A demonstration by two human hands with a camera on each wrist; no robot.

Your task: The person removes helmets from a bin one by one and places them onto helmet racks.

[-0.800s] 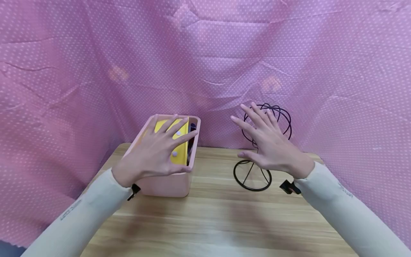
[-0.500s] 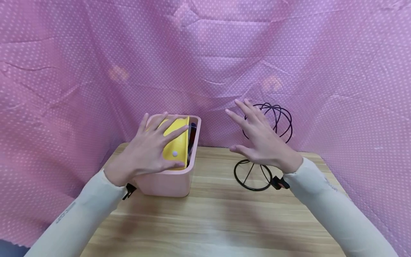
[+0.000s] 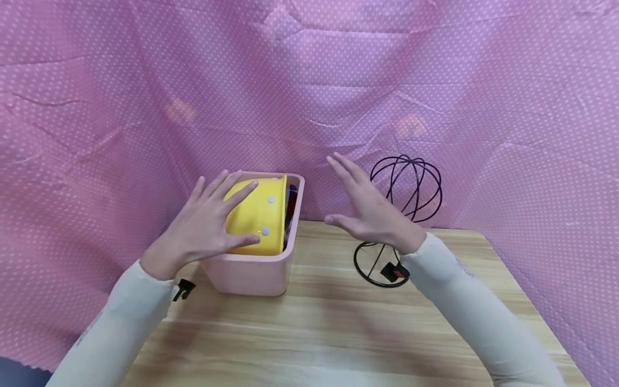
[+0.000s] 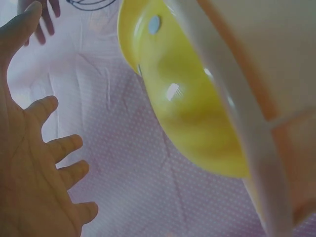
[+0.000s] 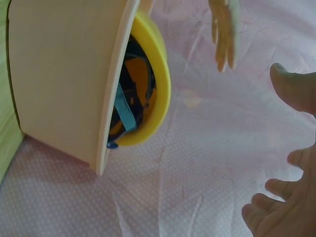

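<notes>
A yellow hard hat with pale round studs sits on its side in a pink bin, its crown rising above the rim. Its dark inner straps show in the right wrist view. My left hand, fingers spread, hovers over the bin's left part and overlaps the hat in the head view; the left wrist view shows a gap between the fingers and the hat. My right hand is held in the air between the bin and a black wire stand, fingers extended, holding nothing.
The wire stand has a domed cage top and a round base ring on the wooden table. Pink dotted cloth hangs behind and at both sides. Each wrist carries a small black camera mount.
My left hand has moved left and a little down, uncovering more of the hat. My right hand has shifted left, off the front of the stand's cage. Bin, hat and stand stay put.
</notes>
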